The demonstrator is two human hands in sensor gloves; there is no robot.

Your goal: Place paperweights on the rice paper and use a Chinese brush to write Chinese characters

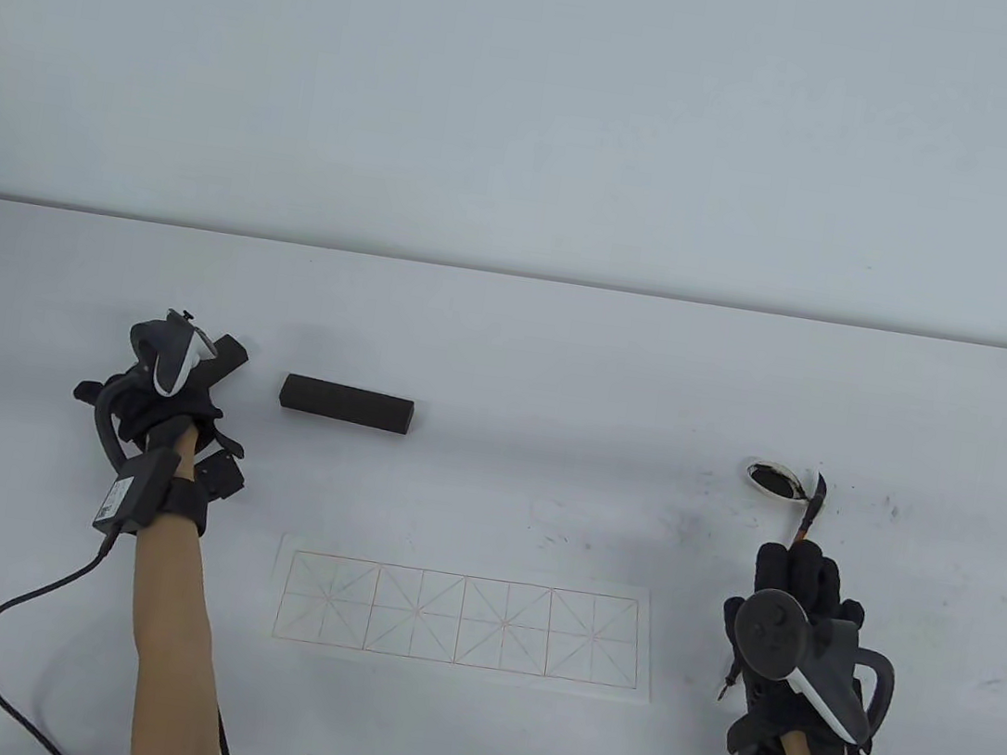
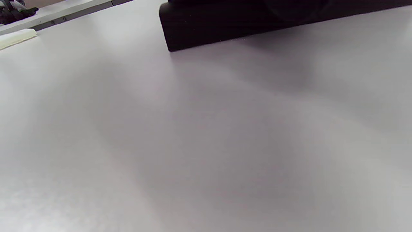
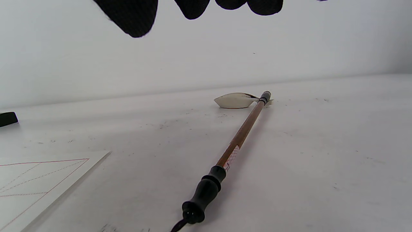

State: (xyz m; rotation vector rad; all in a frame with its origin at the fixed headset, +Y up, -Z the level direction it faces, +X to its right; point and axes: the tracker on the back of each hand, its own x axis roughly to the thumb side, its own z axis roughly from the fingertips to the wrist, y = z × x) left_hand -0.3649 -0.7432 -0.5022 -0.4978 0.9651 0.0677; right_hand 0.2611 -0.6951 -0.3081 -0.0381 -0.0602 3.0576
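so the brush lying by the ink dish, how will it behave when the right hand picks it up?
The brush has a thin round wooden shaft, so it is probably stiff and light, and may roll if nudged sideways. Its tip rests on the ink dish, so lifting could tip the shallow dish or drip ink. The right hand hovers above it, not gripping.

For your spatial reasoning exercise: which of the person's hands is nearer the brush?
Right. The right hand hovers just above the brush handle; the left hand is far across the table by a paperweight.
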